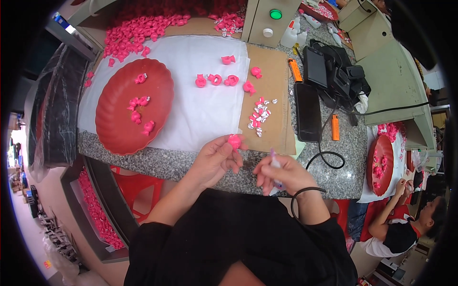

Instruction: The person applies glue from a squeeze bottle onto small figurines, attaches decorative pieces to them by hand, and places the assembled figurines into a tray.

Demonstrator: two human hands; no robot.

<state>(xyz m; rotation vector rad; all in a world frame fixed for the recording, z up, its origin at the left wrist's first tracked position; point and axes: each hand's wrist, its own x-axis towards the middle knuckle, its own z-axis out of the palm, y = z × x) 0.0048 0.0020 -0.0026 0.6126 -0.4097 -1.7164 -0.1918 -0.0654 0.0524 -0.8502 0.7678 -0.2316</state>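
Note:
Close to the table's front edge, my left hand [213,161] pinches a small pink plastic figure piece [234,141] between thumb and fingers. To its right, my right hand [295,176] is closed around a slim whitish tube [275,163] with a purple tip, which points up and away from me. The tube and the pink piece are apart. Beyond my hands, a loose cluster of small pink and white parts [259,116] lies on a cardboard sheet [276,126]. Several hollow pink pieces [231,80] stand farther back, on white cloth [191,114] and cardboard.
A red scalloped dish [112,107] with several pink pieces stands at left. A large heap of pink pieces [143,28] lies behind it. At right are a phone [308,112], orange lighters [335,127], a black cable [329,153] and bottles [290,35]. A co-worker [398,229] sits far right.

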